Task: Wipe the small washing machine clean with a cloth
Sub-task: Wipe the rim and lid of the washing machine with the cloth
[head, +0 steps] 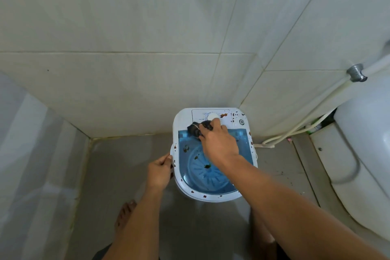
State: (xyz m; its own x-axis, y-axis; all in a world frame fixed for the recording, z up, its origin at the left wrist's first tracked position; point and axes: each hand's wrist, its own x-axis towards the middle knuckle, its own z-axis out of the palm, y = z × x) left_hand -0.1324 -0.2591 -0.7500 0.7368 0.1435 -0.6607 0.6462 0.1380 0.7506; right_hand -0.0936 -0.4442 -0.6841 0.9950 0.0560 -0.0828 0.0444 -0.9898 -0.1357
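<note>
Washer (211,195) on floor in wall corner. Right hand (218,143) clenches dark cloth (195,129) at lid's far-left edge, just below dial (212,116). Brown stains (224,115) lie just right of cloth (short sideways swipe, probably). Left hand (159,173) pinches left rim, steadying.

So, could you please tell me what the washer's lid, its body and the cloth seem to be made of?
The lid looks like clear blue plastic: the ribbed drum shows through it. The body seems glossy white plastic, spotted with brown stains. The cloth looks like soft dark fabric, bunched under the right hand.
</note>
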